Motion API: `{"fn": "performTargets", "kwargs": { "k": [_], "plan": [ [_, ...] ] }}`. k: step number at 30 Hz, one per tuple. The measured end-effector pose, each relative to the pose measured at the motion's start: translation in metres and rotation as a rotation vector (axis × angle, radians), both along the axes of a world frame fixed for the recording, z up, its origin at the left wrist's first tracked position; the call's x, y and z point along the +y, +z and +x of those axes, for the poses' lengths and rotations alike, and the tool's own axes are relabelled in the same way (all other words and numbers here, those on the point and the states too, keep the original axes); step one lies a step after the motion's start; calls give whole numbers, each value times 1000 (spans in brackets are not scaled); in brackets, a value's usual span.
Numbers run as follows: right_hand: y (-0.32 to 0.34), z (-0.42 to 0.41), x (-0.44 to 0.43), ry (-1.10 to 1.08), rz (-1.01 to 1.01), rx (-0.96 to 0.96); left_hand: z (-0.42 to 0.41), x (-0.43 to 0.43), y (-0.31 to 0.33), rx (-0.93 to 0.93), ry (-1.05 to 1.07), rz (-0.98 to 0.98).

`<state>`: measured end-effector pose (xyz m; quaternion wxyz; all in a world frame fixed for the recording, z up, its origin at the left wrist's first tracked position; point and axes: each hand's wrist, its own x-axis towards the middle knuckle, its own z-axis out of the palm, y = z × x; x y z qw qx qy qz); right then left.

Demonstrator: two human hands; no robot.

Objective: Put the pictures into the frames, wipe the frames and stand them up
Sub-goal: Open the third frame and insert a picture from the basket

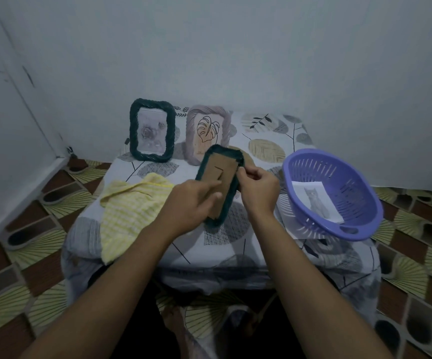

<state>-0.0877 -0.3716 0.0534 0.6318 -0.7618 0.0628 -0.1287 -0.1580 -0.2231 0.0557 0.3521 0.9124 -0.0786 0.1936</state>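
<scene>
A dark green rope-edged frame (225,164) is held back side up above the table, its brown cardboard backing facing me. My left hand (191,203) grips its lower left part, thumb across the backing. My right hand (257,187) pinches the frame's right edge near the top. Two frames stand at the back: a dark green one (152,130) with a rose picture and a mauve one (207,130) with a leaf drawing. A cat picture (316,200) lies in the purple basket (360,224). A yellow cloth (132,208) lies at the left.
The small table (235,244) wears a leaf-patterned cover and stands against a pale wall. The basket overhangs its right side. Patterned floor tiles surround the table.
</scene>
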Motion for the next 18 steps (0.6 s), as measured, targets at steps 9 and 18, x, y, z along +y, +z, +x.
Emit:
{"fn": "performTargets", "kwargs": {
  "k": [9, 18],
  "plan": [
    [-11, 9, -24, -8, 66, 35, 30, 30, -19, 486, 201, -546],
    [-26, 12, -25, 28, 235, 120, 32, 17, -36, 478, 219, -801]
  ]
}}
